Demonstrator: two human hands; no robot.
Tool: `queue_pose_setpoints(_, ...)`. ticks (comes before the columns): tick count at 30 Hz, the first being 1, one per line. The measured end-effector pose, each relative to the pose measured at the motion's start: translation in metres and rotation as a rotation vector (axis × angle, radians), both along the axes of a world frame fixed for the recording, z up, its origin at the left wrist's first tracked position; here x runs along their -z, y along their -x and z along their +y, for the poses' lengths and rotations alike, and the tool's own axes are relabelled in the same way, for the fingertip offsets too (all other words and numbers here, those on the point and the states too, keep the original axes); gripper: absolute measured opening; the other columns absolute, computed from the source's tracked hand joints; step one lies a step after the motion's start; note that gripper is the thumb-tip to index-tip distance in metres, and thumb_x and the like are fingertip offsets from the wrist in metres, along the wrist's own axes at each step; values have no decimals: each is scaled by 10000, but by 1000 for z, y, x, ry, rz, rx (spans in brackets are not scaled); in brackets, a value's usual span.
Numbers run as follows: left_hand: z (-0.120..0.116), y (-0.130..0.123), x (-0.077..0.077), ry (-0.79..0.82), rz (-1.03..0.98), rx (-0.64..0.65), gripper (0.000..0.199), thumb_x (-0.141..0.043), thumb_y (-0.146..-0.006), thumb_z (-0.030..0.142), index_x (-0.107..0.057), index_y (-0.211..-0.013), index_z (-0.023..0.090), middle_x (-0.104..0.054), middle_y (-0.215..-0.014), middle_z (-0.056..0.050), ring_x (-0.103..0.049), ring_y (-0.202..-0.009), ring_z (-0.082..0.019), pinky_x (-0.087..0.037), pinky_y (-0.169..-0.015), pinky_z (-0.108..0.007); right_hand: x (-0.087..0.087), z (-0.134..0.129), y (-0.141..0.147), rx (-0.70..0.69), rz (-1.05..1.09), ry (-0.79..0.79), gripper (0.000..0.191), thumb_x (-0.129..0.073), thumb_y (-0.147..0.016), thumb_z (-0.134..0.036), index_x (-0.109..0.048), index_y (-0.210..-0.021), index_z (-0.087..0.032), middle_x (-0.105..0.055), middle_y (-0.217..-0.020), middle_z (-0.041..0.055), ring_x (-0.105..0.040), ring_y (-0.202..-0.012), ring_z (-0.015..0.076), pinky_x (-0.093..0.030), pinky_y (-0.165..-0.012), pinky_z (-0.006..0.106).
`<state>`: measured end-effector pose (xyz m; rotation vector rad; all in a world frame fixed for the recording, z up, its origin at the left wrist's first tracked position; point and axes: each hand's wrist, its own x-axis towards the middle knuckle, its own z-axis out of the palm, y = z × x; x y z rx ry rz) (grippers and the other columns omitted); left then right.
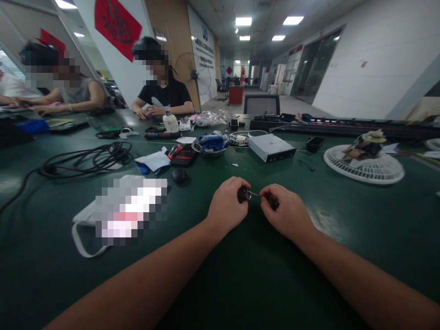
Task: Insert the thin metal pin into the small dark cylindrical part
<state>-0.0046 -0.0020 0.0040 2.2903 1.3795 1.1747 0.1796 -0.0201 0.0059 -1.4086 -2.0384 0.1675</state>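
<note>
Over the dark green tabletop [220, 275], my left hand [227, 201] is closed round a small dark cylindrical piece [243, 194] whose shiny open end faces right. Just across from it, my right hand [287, 208] pinches a small dark piece [273, 201], mostly hidden by the fingers. A thin metal rod [254, 194] spans the short gap between the two hands. Its left tip reaches the cylinder's end; whether it goes inside I cannot tell. The exact kind of either piece is too small to make out.
Beyond my hands are a silver disc drive [271, 147], a metal bowl [211, 151] with blue cloth, and a white fan grille [364, 169]. Leftward lie a black mouse [178, 175], a coiled black cable [85, 158] and a blurred bright object [127, 211]. Other people sit at the far left.
</note>
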Motion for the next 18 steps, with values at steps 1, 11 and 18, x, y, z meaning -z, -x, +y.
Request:
queue_pose_setpoints(1, 0, 0, 0, 1, -2, -5, 272, -600, -731, 18, -629, -922, 210, -661, -949, -28, -623, -945, -202, -510, -833, -343, 0, 1, 0, 16, -7, 12, 114, -564, -850, -204, -654, -913, -231, -675, -859, 15, -618, -752, 183, -453, -667, 319)
queue_pose_setpoints(11, 2, 0, 2, 0, -19, -6, 286, -594, -713, 9, -623, -912, 212, -659, -944, -26, -621, -950, -203, -507, -832, -338, 3, 3, -2, -39, 11, 32, 109, -582, -823, -198, -652, -901, -228, -677, -860, 13, -621, -748, 179, -457, -672, 313)
queue_pose_setpoints(18, 1, 1, 0, 1, -16, -17, 283, -600, -720, 19, -625, -929, 209, -658, -957, -28, -619, -954, -202, -509, -831, -342, 3, 2, -1, -21, 6, 16, 110, -576, -841, -203, -661, -908, -229, -678, -884, 10, -618, -760, 175, -467, -691, 321)
